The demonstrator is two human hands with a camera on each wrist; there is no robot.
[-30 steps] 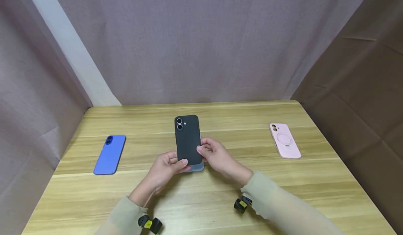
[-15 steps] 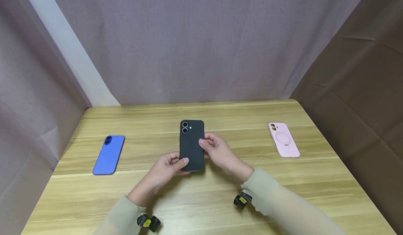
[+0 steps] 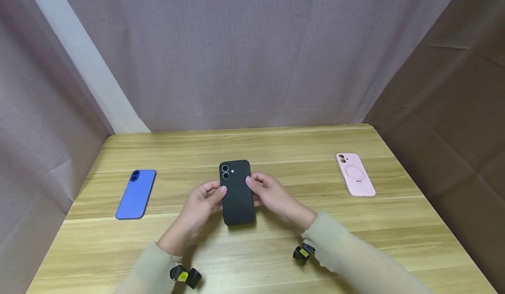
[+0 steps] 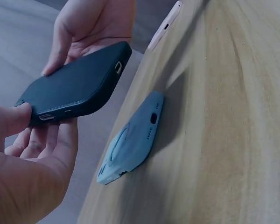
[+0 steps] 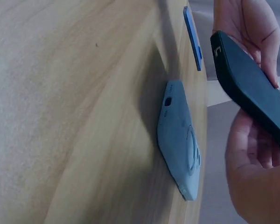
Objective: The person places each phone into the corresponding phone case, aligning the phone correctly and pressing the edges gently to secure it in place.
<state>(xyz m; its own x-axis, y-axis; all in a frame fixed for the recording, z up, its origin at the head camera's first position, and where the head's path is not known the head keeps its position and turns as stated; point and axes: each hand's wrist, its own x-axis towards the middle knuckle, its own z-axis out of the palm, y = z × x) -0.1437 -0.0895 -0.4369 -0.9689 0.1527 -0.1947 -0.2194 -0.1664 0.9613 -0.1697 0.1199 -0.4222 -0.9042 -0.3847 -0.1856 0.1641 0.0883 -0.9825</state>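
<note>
A phone in a black case [image 3: 238, 197], back facing up and ringed lenses at its top left, is held in the air between both hands. My left hand [image 3: 199, 206] grips its left edge, thumb on the back and fingers beneath. From the other side my right hand [image 3: 274, 195] holds the right edge in the same way. Below it a light-blue phone case [image 4: 130, 135] with a ring on its back lies on the table, apart from the hands; the head view does not show it. What is under the black case is hidden.
On the left of the wooden table [image 3: 292, 259] lies a blue phone [image 3: 136, 194], lenses up. To the right is a pink phone case [image 3: 357, 175] with a ring on its back. Curtains [image 3: 252, 53] hang behind and at both sides.
The black-cased phone has come nearer to me, and now covers the light-blue case in the head view. My left thumb has shifted from its lower end to its upper left edge.
</note>
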